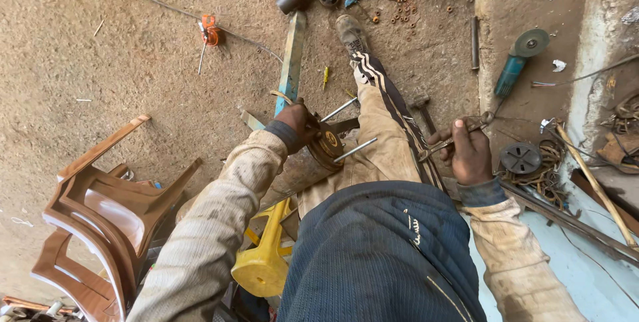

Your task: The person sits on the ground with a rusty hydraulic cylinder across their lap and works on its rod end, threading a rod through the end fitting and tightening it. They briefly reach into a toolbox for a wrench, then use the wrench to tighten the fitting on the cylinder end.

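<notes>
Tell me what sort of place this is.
Probably an open-air metal repair workshop on a dirt floor: an angle grinder lies on the ground, rusty nuts and washers are scattered about, and the right hand holds pliers.

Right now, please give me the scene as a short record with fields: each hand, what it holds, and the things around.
Left hand: grips the flanged end of a rusty cylinder resting on the person's lap; two metal rods stick out of the flange.
Right hand: holds pliers.
Ground ahead: angle grinder, hammer, scattered nuts.
Left side: brown plastic chairs, yellow stool.
</notes>
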